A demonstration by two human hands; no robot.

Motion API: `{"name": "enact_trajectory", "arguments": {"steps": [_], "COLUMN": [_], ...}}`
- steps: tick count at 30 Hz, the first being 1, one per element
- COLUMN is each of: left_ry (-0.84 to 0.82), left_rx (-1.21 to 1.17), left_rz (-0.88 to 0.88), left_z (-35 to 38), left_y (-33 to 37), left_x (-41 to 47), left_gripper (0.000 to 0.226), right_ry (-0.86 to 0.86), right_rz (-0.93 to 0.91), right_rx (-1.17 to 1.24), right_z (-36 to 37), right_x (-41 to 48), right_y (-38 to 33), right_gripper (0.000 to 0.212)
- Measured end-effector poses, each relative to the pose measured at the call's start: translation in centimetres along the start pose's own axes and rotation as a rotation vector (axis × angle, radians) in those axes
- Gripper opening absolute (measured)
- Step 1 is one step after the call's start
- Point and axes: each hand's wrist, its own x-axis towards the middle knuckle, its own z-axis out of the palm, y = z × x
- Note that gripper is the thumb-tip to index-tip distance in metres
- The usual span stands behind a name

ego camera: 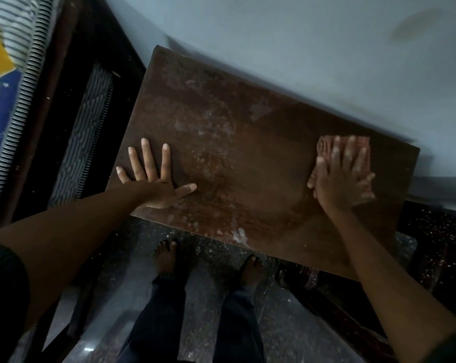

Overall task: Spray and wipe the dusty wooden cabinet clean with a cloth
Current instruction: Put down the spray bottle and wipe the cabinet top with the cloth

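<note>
so the right hand point(339, 184) presses the cloth point(323, 146) on the cabinet point(248, 158), grip spread flat, left hand point(153, 187) splayed open there too

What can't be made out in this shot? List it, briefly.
Head view only:
- cloth: mostly covered by the right hand and motion-blurred; pattern unclear.
- cabinet: only its top shows; front and sides are hidden below it.
- spray bottle: nowhere in frame.
</note>
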Motion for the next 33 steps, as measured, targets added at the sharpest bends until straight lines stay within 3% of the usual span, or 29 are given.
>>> {"name": "enact_trajectory", "arguments": {"steps": [3, 7, 12, 14, 17, 20, 23, 28, 33], "left_ry": [0.020, 0.043, 0.102, 0.083, 0.059, 0.053, 0.051, 0.108, 0.092], "left_rx": [0.008, 0.004, -0.023, -0.027, -0.017, -0.013, -0.027, -0.037, -0.058], "left_rz": [-0.017, -0.015, -0.006, 0.005, 0.000, -0.002, 0.003, 0.017, 0.023], "left_z": [0.2, 0.4, 0.6, 0.5, 0.2, 0.2, 0.1, 0.6, 0.5], "left_y": [0.1, 0.0, 0.1, 0.1, 0.1, 0.0, 0.0, -0.2, -0.3], "left_x": [0.2, 0.3, 0.2, 0.1, 0.0, -0.1, 0.0, 0.2, 0.4], "left_gripper": [0.104, 0.103, 0.102, 0.101, 0.102, 0.103, 0.103, 0.103, 0.104], "right_ry": [0.037, 0.046, 0.044, 0.055, 0.041, -0.025, 0.024, -0.004, 0.062], "right_rz": [-0.097, -0.412, -0.663, -0.661, -0.494, -0.305, -0.258, -0.469, -0.788], "right_rx": [-0.023, -0.032, -0.016, -0.040, -0.074, -0.071, -0.047, -0.046, -0.122], "right_z": [0.3, 2.2, 4.8, 5.4, 4.7, 2.7, 1.3, 1.8, 3.6], "right_x": [1.8, -1.5, -9.9, -11.1, -9.0, -4.5, -0.6, -0.2, -5.8], "right_y": [-5.7, -12.6, -11.5, -7.9, -4.6, -6.7, -11.5, -18.3, -15.7], "right_gripper": [0.063, 0.059, 0.054, 0.056, 0.057, 0.061, 0.059, 0.055, 0.055]}}
